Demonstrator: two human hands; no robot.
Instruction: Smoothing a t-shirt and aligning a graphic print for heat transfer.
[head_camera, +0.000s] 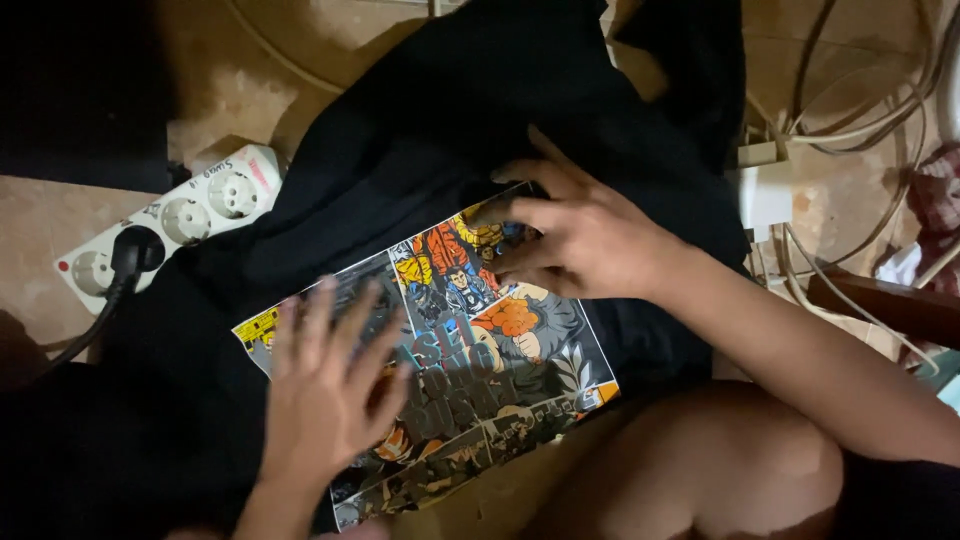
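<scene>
A black T-shirt (440, 130) with a large comic-style printed panel (470, 370) lies spread on the tiled floor (60, 215), front side up, as I watch from the head camera. My left hand (325, 385) rests flat on the lower left part of the print, fingers spread and released, holding nothing. My right hand (585, 235) presses on the upper edge of the print, fingers curled down onto the cloth; I cannot tell whether it pinches a fold or only pushes. A bare knee (720, 465) sits just beside the shirt's lower right corner.

I judge the shirt light, soft and limp: it will sag and crease wherever it is lifted, and the printed panel looks a little stiffer and tackier than the plain cloth around it. The plain black fabric at the shoulders or hem seems the better place to take hold.

A white power strip (185, 225) with a black plug (130, 255) lies touching the shirt's left edge; pale cables (850, 120) trail at right.
</scene>
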